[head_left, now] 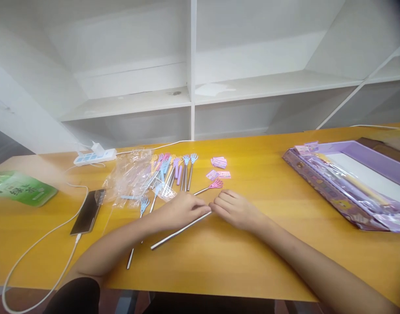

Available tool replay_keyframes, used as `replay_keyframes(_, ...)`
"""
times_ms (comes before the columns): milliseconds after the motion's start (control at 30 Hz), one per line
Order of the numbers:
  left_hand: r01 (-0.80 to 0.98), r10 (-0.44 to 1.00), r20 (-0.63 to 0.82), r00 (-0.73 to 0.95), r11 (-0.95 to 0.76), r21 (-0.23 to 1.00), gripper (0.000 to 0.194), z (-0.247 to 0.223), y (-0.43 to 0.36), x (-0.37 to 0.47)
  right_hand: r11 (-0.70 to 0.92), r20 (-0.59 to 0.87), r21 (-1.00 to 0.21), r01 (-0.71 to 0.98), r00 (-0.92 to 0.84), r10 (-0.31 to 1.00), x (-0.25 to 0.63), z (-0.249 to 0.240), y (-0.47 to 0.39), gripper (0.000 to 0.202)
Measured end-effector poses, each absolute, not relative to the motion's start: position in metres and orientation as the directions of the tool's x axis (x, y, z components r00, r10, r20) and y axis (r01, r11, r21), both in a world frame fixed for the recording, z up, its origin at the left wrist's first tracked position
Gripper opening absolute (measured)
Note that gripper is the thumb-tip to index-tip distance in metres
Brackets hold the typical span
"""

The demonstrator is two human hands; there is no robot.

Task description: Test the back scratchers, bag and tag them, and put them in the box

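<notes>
Over the middle of the table, my left hand (pixel 183 210) and my right hand (pixel 234 209) meet at the fingertips, both with fingers closed. A silver metal rod (pixel 180 231) slants down to the left from where they meet; my left fingers are on its upper end. What my right fingertips pinch is hidden. Just beyond the hands lies a pink hand-shaped head (pixel 216 184) on a metal stick. Small printed cards (pixel 218 162) rest behind it. To the left are several colourful hand-shaped scratchers (pixel 186 161), and a blue one (pixel 144 205) lies near my left forearm.
Clear plastic bags (pixel 129 176) are heaped left of the scratchers. Further left are a phone (pixel 87 212) on a white cable, a power strip (pixel 95 157) and a green package (pixel 23 188). A purple box (pixel 337 198) with wrapped items stands at the right. White shelving (pixel 192 69) rises behind the table.
</notes>
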State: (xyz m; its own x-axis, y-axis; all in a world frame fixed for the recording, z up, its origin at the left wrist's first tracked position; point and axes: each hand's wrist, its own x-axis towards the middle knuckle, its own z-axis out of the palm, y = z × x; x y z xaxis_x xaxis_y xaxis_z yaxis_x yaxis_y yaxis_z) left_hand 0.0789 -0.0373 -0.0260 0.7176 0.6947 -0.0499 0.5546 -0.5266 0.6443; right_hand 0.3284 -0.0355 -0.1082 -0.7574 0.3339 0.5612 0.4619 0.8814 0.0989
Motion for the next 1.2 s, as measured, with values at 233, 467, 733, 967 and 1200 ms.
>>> replay_keyframes(233,0.738,0.804,0.213,0.555,-0.595,0.318,0.031,-0.021,0.037,0.021,0.704,0.622,-0.242,0.668,-0.45,0.641,0.356,-0.128,-0.001,0.022)
replay_keyframes(467,0.782,0.813,0.101,0.573,-0.58,0.228,0.033,-0.068,0.063,0.008,0.547,0.467,-0.456,0.702,-0.334,0.819,0.354,-0.133,0.002,0.031)
replay_keyframes(733,0.809,0.821,0.146,0.552,-0.57,0.142,0.026,-0.094,0.066,0.016,0.655,0.499,-0.349,0.671,-0.459,0.735,0.348,-0.133,-0.006,0.022)
replay_keyframes(967,0.836,0.843,0.117,0.525,-0.536,0.118,0.015,-0.096,0.063,0.019,0.647,0.515,-0.345,0.68,-0.439,0.736,0.348,-0.135,-0.004,0.022)
replay_keyframes(1200,0.89,0.895,0.101,0.433,-0.443,0.11,0.018,-0.099,0.059,0.026,0.654,0.51,-0.351,0.67,-0.449,0.734,0.347,-0.137,-0.005,0.021)
